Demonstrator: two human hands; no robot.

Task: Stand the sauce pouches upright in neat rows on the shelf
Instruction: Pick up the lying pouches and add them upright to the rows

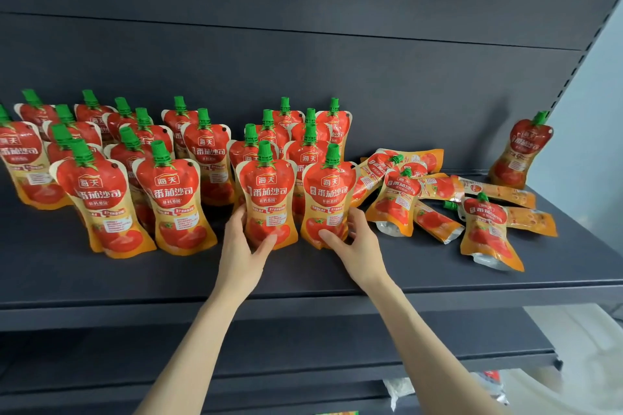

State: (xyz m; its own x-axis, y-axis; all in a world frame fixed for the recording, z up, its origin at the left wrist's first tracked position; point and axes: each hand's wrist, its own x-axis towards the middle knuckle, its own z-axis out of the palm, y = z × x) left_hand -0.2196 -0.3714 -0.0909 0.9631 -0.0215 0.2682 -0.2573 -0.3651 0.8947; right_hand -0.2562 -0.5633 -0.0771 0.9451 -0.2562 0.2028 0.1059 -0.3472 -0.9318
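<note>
Starting at the front lip of the shelf (303, 274), I have both hands on the front row. My left hand (241, 242) grips the lower part of one upright pouch (268, 202), thumb across its face and fingers (240, 214) round its left edge. My right hand (359, 246) mirrors that on the neighbouring pouch (328, 204), thumb on the front and fingers curled round its right edge. Both pouches stand base down on the shelf with their green caps up, just beside each other.

The relation that matters lies to the right. The fallen pouches (438, 199) sit in a loose heap on the shelf, right of my right hand, so that hand is plainly the nearer one. My left would have to cross the pair I hold. The nearest fallen pouch (392, 204) lies back on the heap just beside the neighbouring pouch, its long axis roughly front to back, cap away from me and base towards me. I judge that a grasp at its waist, tipping it up about the base, would serve. Some of the others lie crosswise.

Behind and to the left, the standing rows (151, 158) are upright. Farthest right, a lone pouch (519, 152) leans tilted near the shelf's end.
</note>
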